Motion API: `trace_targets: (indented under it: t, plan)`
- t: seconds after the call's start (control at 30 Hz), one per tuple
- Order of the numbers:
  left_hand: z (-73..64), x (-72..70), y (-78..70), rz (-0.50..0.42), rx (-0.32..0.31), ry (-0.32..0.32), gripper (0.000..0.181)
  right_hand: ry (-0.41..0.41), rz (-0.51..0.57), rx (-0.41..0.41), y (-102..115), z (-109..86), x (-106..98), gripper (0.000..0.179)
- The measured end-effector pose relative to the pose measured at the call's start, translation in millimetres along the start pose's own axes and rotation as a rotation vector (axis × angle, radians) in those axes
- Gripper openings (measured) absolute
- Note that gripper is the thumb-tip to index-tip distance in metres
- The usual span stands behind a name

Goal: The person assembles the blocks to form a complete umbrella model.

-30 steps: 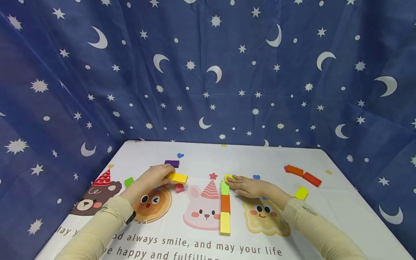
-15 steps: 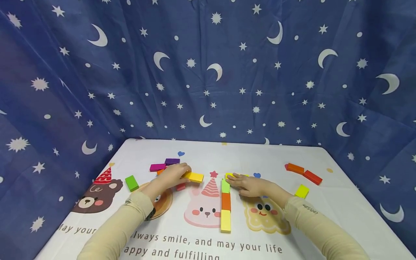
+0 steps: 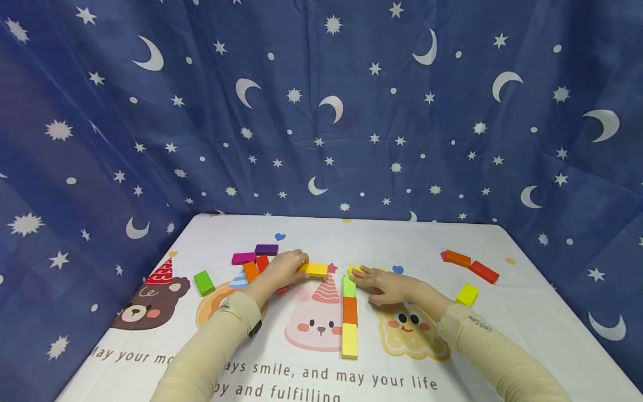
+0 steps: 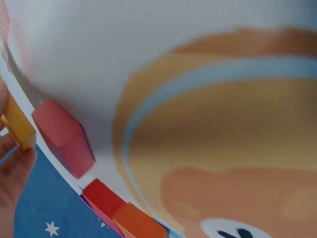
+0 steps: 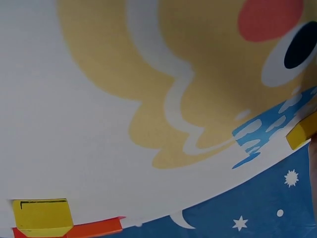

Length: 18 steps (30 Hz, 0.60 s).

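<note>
In the head view my left hand (image 3: 283, 270) pinches one end of a yellow-orange block (image 3: 315, 270), its free end pointing right. The left wrist view shows this block (image 4: 19, 121) between thumb and fingers at the left edge. My right hand (image 3: 393, 287) lies with its fingers extended over the near side of a yellow block (image 3: 373, 270), touching it at the top of a column. That column runs toward me: a light green block (image 3: 349, 286), an orange block (image 3: 350, 310) and a pale yellow block (image 3: 349, 341), end to end. The right hand is barely visible in the right wrist view.
Left of the column lie purple (image 3: 267, 249), magenta (image 3: 243, 258), orange (image 3: 250, 272), red (image 3: 262, 263) and green (image 3: 204, 283) blocks. A pinkish-red block (image 4: 64, 139) sits beneath the left hand. At right are orange (image 3: 457, 258), red (image 3: 484, 272) and yellow (image 3: 467, 294) blocks.
My left hand has carried the yellow-orange block rightward from the left group toward the column's top. Blocks behind that hand have come into view. The right hand has stayed in place.
</note>
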<state>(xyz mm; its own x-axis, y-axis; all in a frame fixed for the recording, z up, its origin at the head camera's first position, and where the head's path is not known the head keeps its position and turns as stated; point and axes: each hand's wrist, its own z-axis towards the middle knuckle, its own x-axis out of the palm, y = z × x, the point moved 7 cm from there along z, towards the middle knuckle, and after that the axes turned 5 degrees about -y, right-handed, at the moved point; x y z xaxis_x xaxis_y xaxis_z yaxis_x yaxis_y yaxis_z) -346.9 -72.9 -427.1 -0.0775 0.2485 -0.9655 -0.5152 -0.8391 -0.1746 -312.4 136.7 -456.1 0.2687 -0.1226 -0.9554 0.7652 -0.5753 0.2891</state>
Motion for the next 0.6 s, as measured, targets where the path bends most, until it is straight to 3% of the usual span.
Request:
trace_targets:
  t: [0.27,0.6]
  plan:
    - [15.3,6.6,-7.5,-0.005,-0.03,0.003,0.031,-0.004,0.019,0.007,-1.5,1.0,-0.1,0.058]
    - [28.6,10.7,-21.8,0.003,-0.013,0.0,0.028,0.002,0.029,0.03,-1.4,2.3,-1.6,0.058]
